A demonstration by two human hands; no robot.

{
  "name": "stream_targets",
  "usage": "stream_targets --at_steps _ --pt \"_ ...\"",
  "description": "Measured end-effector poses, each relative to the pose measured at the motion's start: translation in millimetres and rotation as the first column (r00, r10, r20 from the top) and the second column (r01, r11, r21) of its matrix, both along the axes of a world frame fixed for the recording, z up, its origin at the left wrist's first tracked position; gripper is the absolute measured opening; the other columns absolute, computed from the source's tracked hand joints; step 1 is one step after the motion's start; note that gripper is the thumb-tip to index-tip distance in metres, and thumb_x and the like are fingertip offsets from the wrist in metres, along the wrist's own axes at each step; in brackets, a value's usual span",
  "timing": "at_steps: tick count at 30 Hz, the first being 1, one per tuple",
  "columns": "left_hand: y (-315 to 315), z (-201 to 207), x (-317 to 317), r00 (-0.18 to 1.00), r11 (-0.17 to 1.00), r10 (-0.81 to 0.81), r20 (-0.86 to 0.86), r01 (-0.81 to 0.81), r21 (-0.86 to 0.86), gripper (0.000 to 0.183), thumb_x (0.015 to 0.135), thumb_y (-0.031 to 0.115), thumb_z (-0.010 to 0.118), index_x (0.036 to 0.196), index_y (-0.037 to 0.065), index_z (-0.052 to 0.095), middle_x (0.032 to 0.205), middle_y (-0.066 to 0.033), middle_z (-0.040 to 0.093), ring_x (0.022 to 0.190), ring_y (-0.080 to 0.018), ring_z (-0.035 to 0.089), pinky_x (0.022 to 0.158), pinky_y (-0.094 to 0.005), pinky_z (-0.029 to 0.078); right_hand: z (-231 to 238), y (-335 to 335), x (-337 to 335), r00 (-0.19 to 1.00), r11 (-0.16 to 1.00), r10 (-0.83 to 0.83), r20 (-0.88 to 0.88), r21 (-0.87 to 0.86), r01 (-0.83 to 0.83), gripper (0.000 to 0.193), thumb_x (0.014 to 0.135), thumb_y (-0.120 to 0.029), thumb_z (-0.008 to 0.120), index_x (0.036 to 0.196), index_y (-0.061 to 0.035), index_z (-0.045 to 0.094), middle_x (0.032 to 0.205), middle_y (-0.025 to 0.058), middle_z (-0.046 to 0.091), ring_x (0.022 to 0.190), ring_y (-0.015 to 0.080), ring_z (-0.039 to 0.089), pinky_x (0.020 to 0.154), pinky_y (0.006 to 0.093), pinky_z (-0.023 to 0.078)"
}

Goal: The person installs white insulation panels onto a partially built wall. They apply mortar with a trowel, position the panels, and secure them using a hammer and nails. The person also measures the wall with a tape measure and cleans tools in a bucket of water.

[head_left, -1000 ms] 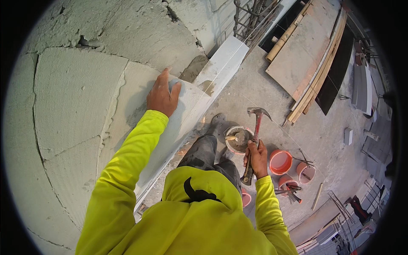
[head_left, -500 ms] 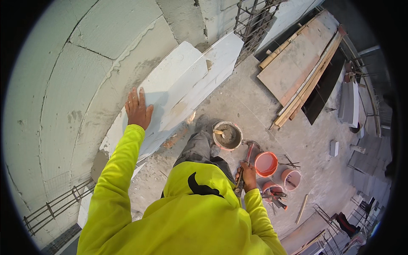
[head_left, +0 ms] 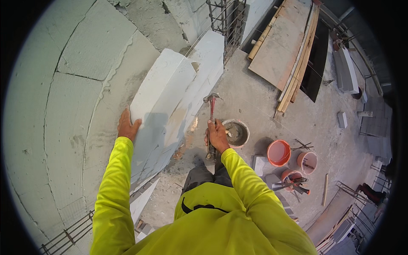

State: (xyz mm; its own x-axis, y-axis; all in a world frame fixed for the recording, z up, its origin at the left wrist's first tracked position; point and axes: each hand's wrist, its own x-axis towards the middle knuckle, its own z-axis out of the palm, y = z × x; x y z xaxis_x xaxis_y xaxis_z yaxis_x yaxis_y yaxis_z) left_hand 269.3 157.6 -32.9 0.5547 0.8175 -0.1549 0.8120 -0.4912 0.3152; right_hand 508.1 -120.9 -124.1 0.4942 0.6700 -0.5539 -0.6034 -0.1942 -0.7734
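Observation:
My left hand (head_left: pixel 128 126) rests at the near end of a white wall block (head_left: pixel 155 80), thumb spread from fingers that lie along the block's wall side. The block sits on top of a low row of white blocks (head_left: pixel 207 51) beside the tall wall. In my right hand (head_left: pixel 217 135) is a claw hammer (head_left: pixel 212 106) with a red shaft, gripped around its handle. Its head points away from me, apart from the blocks. Just right of that hand stands a bucket of grey mortar (head_left: pixel 242 123) with a tool in it.
On the floor at right are an orange bucket of liquid (head_left: pixel 279 153), a paler bucket (head_left: pixel 307 162) and a bucket of hand tools (head_left: pixel 293 178). Boards (head_left: pixel 280 51) lie farther off. Rebar cages (head_left: pixel 227 17) rise beyond the blocks; a taut string crosses above them.
My right hand has swung the hammer up and left from beside my leg to near the blocks. My left hand has slid from the block's face to its near end.

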Motion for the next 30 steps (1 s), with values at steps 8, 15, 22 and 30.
stream_targets --at_steps 8,15,22,30 --pt "6.0 -0.7 -4.1 0.996 0.988 0.079 0.032 -0.074 -0.136 0.085 0.09 0.036 0.065 0.155 -0.001 0.025 0.156 -0.0269 0.031 0.146 -0.0391 0.027 0.121 -0.041 0.02 -17.2 144.4 -53.8 0.775 0.892 -0.302 -0.556 0.121 0.435 0.028 0.105 -0.036 0.043 0.099 -0.0098 0.036 0.067 0.0057 0.047 0.044 0.0185 0.051 0.039 0.0372 0.047" --pt "1.6 -0.3 -4.1 0.994 0.986 0.097 0.056 -0.089 -0.138 0.086 0.091 0.04 0.065 0.153 -0.005 0.026 0.157 -0.0273 0.029 0.148 -0.039 0.023 0.121 -0.0411 0.019 -21.7 145.2 -62.5 0.726 0.81 -0.412 -0.551 0.143 0.568 0.027 0.105 -0.038 0.044 0.097 -0.0135 0.038 0.066 0.0034 0.048 0.044 0.0178 0.05 0.04 0.0373 0.047" --pt "1.8 0.2 -1.8 0.995 0.99 0.092 0.04 -0.087 -0.108 0.086 0.09 0.042 0.066 0.152 -0.006 0.028 0.157 -0.027 0.03 0.147 -0.0395 0.026 0.12 -0.0421 0.022 -25.5 155.5 -45.8 0.674 0.765 -0.532 -0.512 0.051 0.642 0.029 0.104 -0.04 0.045 0.098 -0.013 0.039 0.066 0.0037 0.049 0.044 0.0179 0.051 0.04 0.0383 0.048" --pt "-1.3 3.6 0.2 0.996 0.993 0.058 0.062 -0.052 -0.103 0.084 0.089 0.039 0.067 0.152 -0.002 0.03 0.155 -0.0262 0.033 0.144 -0.0396 0.03 0.119 -0.0417 0.025 -18.3 164.4 -19.9 0.725 0.829 -0.507 -0.466 -0.033 0.558 0.027 0.105 -0.036 0.044 0.103 -0.0092 0.041 0.067 0.0054 0.049 0.042 0.0196 0.052 0.038 0.039 0.047"
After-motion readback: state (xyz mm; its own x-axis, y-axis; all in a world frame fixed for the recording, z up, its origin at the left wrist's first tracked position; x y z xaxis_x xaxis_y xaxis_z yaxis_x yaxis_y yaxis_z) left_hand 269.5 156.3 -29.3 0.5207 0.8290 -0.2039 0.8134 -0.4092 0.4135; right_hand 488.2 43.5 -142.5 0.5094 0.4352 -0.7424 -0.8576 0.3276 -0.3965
